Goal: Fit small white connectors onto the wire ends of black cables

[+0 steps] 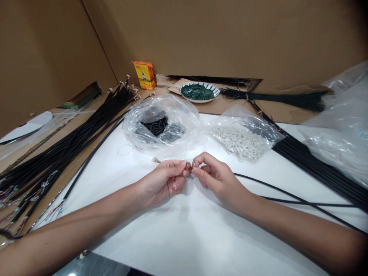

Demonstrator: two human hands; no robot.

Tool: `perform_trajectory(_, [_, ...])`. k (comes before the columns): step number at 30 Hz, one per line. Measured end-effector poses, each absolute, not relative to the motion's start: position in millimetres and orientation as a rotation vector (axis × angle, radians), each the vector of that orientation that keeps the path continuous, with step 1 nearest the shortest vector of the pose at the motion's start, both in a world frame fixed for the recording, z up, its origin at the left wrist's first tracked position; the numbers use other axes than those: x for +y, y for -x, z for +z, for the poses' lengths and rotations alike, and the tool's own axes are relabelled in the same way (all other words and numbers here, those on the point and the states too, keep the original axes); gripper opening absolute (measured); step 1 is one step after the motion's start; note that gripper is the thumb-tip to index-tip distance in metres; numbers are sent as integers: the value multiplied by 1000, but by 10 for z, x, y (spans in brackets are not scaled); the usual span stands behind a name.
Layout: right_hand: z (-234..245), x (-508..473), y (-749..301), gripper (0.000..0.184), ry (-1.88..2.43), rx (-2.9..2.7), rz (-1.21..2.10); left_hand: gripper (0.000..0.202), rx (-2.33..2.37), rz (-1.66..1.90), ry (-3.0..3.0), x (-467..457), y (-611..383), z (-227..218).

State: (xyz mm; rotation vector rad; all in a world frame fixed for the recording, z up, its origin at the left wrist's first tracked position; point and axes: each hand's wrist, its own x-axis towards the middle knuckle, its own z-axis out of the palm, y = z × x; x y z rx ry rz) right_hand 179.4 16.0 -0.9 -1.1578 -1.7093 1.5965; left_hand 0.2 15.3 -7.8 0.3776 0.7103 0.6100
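Note:
My left hand (163,180) and my right hand (214,174) meet over the white sheet (178,230), fingertips pinched together. Between them sits a small bunch of coloured wire ends (189,165). A thin wire tip (156,160) sticks out to the left of my left hand. A black cable (287,195) runs from my right hand off to the right. Whether my right hand grips the cable itself or only the wire ends is hidden by the fingers.
A clear bag of small black pieces (158,124) and a clear bag of small white pieces (241,140) lie behind my hands. Black cable bundles lie at left (71,142) and right (316,165). A bowl of green bits (199,92) and an orange box (144,74) stand by the cardboard wall.

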Motion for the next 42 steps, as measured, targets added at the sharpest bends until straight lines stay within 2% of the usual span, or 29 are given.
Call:
perform_trajectory(3, [-27, 144, -1794, 18, 1201, -1735, 1490, 15, 662, 620, -308, 160, 4, -69])
perform_trajectory(6, [-31, 119, -1801, 10, 1174, -1844, 1298, 22, 659, 629, -351, 159, 0, -41])
perform_trajectory(9, [-20, 109, -1823, 13, 1086, -2005, 1105, 28, 668, 624, -389, 157, -5, -14])
perform_trajectory(17, [23, 123, -1879, 11, 1035, -2341, 385, 28, 691, 606, -355, 183, -13, 21])
perform_trajectory(21, [48, 120, -1858, 8, 1087, -2376, 269, 29, 729, 634, -409, 174, -27, 25])
perform_trajectory(24, [60, 118, -1840, 9, 1238, -2320, 477, 32, 818, 684, -541, 139, -45, 30])
perform_trajectory(29, [52, 132, -1819, 14, 1350, -1857, 1244, 30, 964, 734, -684, 81, -71, 8])
perform_trajectory(32, [49, 164, -1789, 18, 1274, -1518, 1527, 32, 997, 761, -771, 71, -77, -26])
perform_trajectory(42, [165, 259, -1751, 18, 1212, -1064, 1896, 26, 1182, 846, -1106, 60, -28, 36])
